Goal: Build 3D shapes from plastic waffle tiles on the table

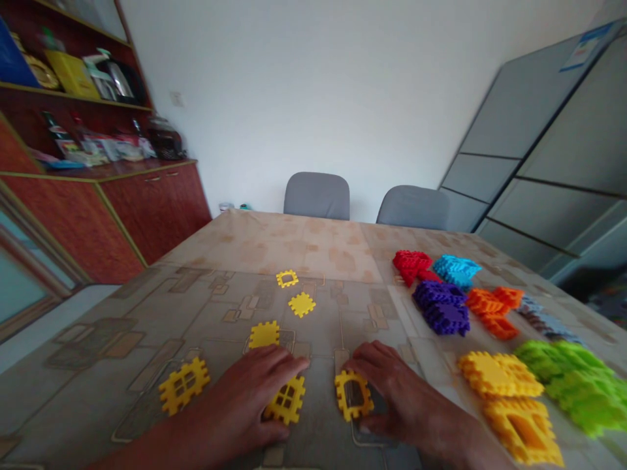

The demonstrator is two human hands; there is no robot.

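Observation:
My left hand is closed on a yellow toothed building tile with a four-pane window; the palm hides its left side. Across a small gap, my right hand has its fingers and thumb at the right side of a yellow open-frame tile. Just beyond my left fingers lies a solid yellow tile, its near edge covered. Another yellow window tile rests left of my left forearm. Farther off are a solid yellow tile turned cornerwise and a small yellow frame tile.
On the right of the patterned table lie stacks of tiles: red, blue, purple, orange, grey, green and amber-yellow. Two grey chairs stand at the far edge.

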